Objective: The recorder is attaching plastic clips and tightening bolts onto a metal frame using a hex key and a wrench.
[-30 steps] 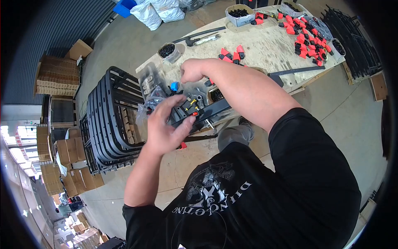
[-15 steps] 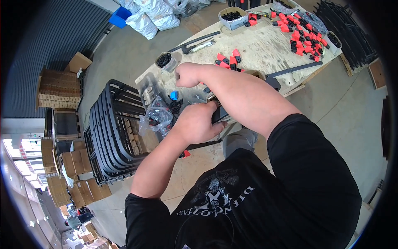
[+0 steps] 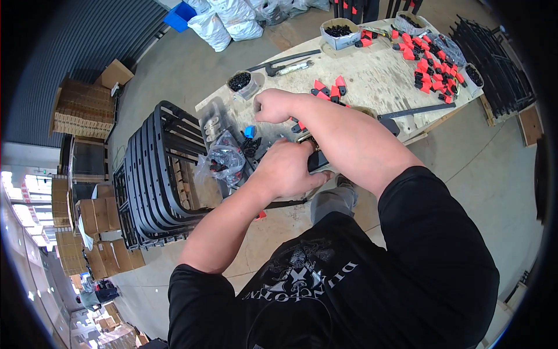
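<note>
My left hand (image 3: pixel 289 167) is closed round a dark, flat-faced piece (image 3: pixel 317 160) at the table's near edge, its thumb on the near side; what kind of part it is, I cannot make out. My right hand (image 3: pixel 273 106) hovers with curled fingers over the table, just on the near side of a clear tub of small black parts (image 3: pixel 239 82). Whatever those fingers hold, if anything, is hidden. Between the hands and a clear plastic bag (image 3: pixel 226 158) lie a small blue object (image 3: pixel 250 131) and some black pieces (image 3: pixel 251 146). Several red-and-black pieces (image 3: pixel 329 91) lie beyond my right forearm.
A stack of black metal frames (image 3: pixel 152 168) stands against the table's left side. On the wooden table (image 3: pixel 372 72) are a hammer-like tool (image 3: pixel 290 67), a box of black parts (image 3: pixel 340 38), a red-and-black pile (image 3: pixel 436 70) and a dark bar (image 3: pixel 418 110). White sacks (image 3: pixel 235 20) stand behind.
The whole view has shifted slightly, moving the table a little to the right in the picture. Both hands keep nearly the same places over the table, the left still gripping the dark piece.
</note>
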Tool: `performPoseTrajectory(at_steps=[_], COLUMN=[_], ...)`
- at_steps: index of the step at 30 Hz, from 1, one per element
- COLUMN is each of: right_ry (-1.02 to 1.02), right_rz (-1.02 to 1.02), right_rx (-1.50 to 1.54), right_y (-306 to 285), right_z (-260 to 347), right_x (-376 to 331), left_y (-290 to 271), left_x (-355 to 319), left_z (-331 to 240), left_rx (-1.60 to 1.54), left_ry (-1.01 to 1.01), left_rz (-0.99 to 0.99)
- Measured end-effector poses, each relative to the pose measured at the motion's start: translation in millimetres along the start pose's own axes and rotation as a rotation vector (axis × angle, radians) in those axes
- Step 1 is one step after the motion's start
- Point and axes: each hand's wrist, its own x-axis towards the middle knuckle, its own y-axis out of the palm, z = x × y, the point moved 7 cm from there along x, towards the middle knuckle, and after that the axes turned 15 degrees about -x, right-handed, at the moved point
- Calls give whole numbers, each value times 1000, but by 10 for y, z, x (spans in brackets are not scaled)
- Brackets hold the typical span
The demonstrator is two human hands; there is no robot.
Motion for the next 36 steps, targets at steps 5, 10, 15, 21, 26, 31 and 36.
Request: performPoseTrajectory(at_steps=[5,10,15,21,26,31,36], right_ry=[-1,42,87,63,105,236,279], right_rz=[-41,-35,-87,-5,-51,-73,-502], right_rx=[0,-15,9,-15,120,577,435], right_y=[-58,-96,-155,-92,-157,-570,-721], right_z=[-2,-164,-246,-94,-124,-144,-680], right_x=[-13,44,-73,4,-82,-219,-399], left_y=[-34,-282,-555,-179,-145,-145,-124], left_x=[-17,-117,-582,-1021,-1010,-1056,-1011], left_z=[-32,211,690,587,524,535,494], left_rx=[-172,-739,-996,-503,-404,-310,-307], left_ry=[-90,42,45,133,108,184,188], left_rz=[85,-164,-422,-572,-588,-614,-613])
